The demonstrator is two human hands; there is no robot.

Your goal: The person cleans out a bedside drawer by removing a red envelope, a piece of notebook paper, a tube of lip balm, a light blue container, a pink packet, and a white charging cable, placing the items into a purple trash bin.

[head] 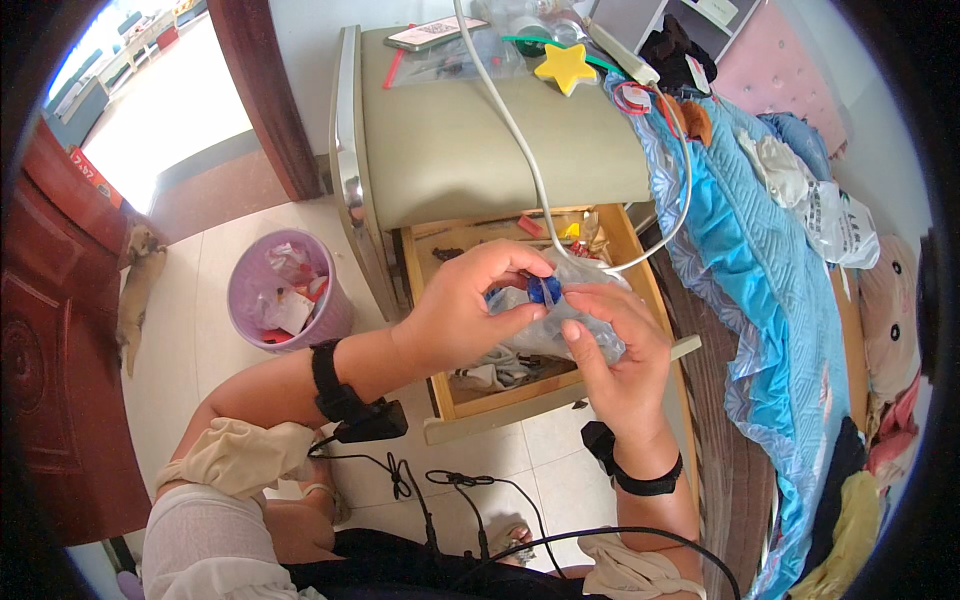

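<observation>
Above an open wooden drawer [480, 411], my left hand [469, 304] pinches a small dark blue round object [543, 289] between thumb and fingers. It looks shiny, but its kind cannot be told. My right hand [622, 337] is close on its right, the index fingertip at the blue object's edge and the thumb apart from it. Beneath both hands a clear plastic bag [592, 341] lies in the drawer. Further back in the drawer are a red piece [530, 226] and a yellow piece [570, 231]; crumpled fabric [491, 375] lies near its front.
A white cable [517, 135] loops over the cabinet top [480, 157] and drawer. A phone [435, 34] and a yellow star [566, 69] lie on top. A purple waste bin [341, 300] and a dog [142, 281] are at left, a bed with a blue cover [780, 300] at right.
</observation>
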